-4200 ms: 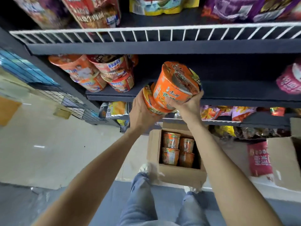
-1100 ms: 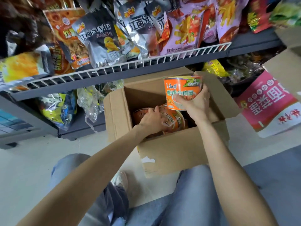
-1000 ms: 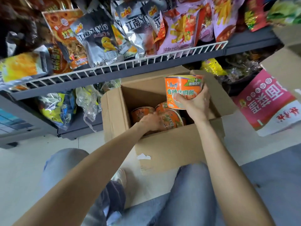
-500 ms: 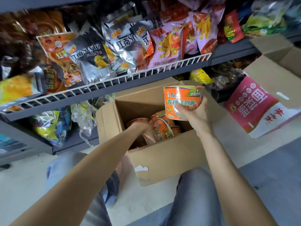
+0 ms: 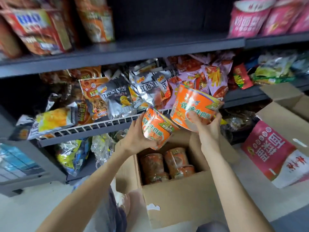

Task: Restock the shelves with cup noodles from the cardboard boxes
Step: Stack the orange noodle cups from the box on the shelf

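Observation:
My left hand (image 5: 133,138) grips an orange cup noodle (image 5: 156,128) above the open cardboard box (image 5: 180,198). My right hand (image 5: 207,129) holds a second, larger-looking orange cup noodle (image 5: 194,106) higher up, in front of the snack shelf. Several more orange cups (image 5: 167,163) stand inside the box on the floor. The dark shelf (image 5: 167,47) above has a bare stretch in its middle.
A wire-fronted shelf (image 5: 93,127) holds silver, orange and purple snack bags. Pink cups (image 5: 250,17) stand on the upper shelf at right, and red packs at left. Another cardboard box (image 5: 284,104) and a pink-and-white carton (image 5: 274,153) lie at the right. My knees are at the bottom.
My left hand has lifted a cup noodle out of the box. My right hand has raised its cup higher. The view has tilted up toward the shelves.

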